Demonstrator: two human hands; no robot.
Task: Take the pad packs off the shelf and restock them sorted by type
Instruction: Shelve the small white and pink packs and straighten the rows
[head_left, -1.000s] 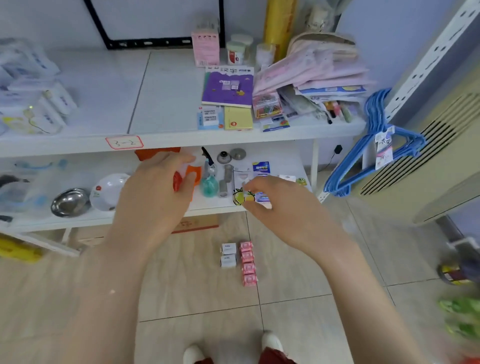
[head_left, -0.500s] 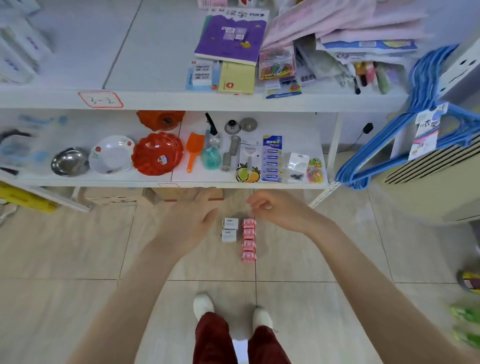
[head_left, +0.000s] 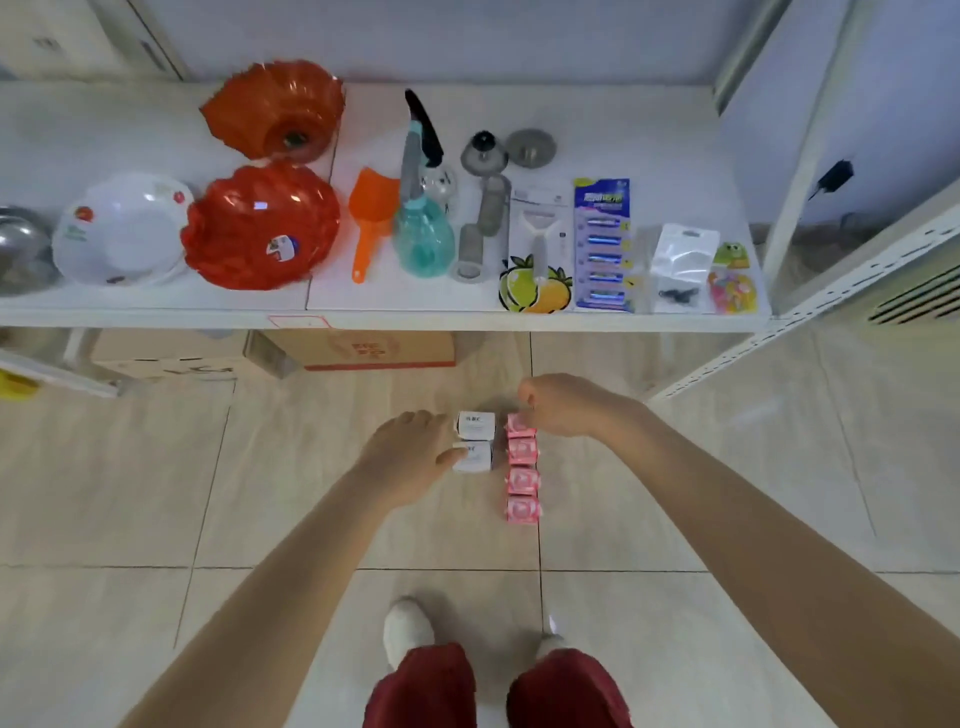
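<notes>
Two white pad packs lie stacked in a short column on the tiled floor, and a column of several pink pad packs lies just to their right. My left hand rests against the left side of the white packs, its thumb touching the nearer one. My right hand has its fingertips pinched on the farthest pink pack. All packs still sit on the floor, in front of the low white shelf.
The low shelf holds a white bowl, red plastic bowls, an orange scoop, a teal spray bottle, a battery card and small packets. Cardboard boxes sit under it. A shelf upright stands at right.
The view has tilted down and come closer to the floor. Both hands dropped from the shelf's height to the packs; the left now touches the white ones and the right pinches a pink one.
</notes>
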